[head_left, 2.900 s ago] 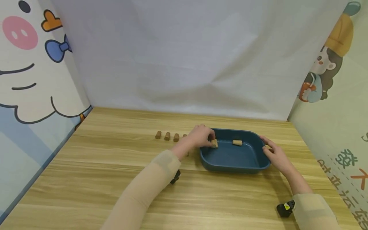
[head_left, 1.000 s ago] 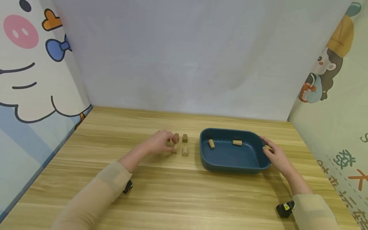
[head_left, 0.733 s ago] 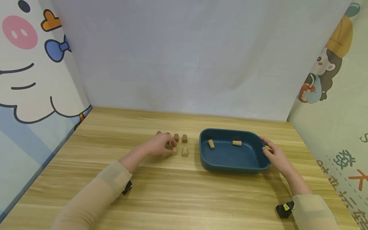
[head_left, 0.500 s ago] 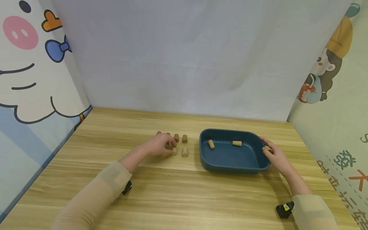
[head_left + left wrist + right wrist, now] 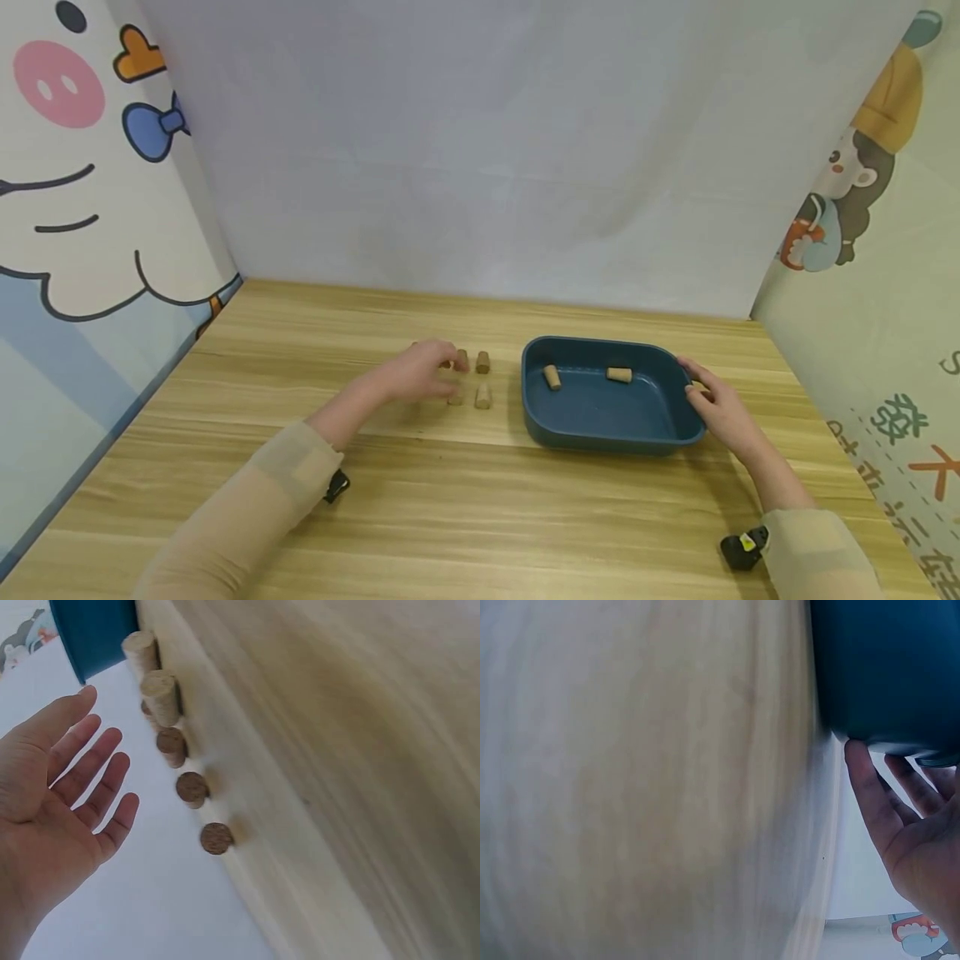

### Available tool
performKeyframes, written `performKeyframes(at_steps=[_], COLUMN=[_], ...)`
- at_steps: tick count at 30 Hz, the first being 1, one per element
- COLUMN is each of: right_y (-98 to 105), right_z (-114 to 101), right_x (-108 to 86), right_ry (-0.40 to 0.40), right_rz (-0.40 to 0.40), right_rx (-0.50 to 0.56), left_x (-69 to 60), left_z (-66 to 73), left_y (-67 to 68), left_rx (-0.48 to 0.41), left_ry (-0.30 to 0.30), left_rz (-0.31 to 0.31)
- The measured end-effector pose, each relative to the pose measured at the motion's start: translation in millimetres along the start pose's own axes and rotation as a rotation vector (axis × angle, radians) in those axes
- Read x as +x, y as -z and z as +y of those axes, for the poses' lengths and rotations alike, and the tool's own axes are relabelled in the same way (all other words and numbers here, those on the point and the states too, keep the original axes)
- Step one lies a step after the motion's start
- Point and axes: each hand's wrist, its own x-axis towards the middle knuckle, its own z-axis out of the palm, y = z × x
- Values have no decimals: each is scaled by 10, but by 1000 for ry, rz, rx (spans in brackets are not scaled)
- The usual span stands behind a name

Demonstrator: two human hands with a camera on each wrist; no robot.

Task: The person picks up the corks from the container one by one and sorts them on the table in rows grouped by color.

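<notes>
My left hand (image 5: 416, 372) hovers over the left part of two rows of small tapered corks, its fingers spread and loosely bent with nothing between them. In the left wrist view a pale cork (image 5: 161, 697) stands just past the thumb, apart from it. Another pale cork (image 5: 483, 396) and a brown cork (image 5: 482, 362) stand to the right of the hand, which partly covers the other brown ones. My right hand (image 5: 723, 412) touches the outside of the blue tub (image 5: 600, 440) at its right end, thumb and fingers fairly straight. Two corks (image 5: 618, 375) lie on their sides inside the tub.
Under everything is a wood-grain table (image 5: 480, 517). A white cloth backdrop (image 5: 480, 167) rises behind its far edge, with printed cartoon panels (image 5: 885, 275) along the left and right sides.
Earlier the left hand held a cork inside the tub; that cork now lies there. The hand has moved left to the rows, and lately its fingers rose slightly. The right hand stayed put.
</notes>
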Motion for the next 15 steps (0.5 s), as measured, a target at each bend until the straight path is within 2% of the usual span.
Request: performKeyframes(at_steps=[9, 15], right_y=[14, 13], right_z=[-9, -3], right_x=[-3, -5], right_ry=[-9, -1], right_rz=[-8, -6], right_rx=[9, 12], left_x=[79, 156], left_z=[215, 397], left_y=[135, 174], left_rx=[0, 17], left_ry=[-73, -87], left_rz=[53, 83])
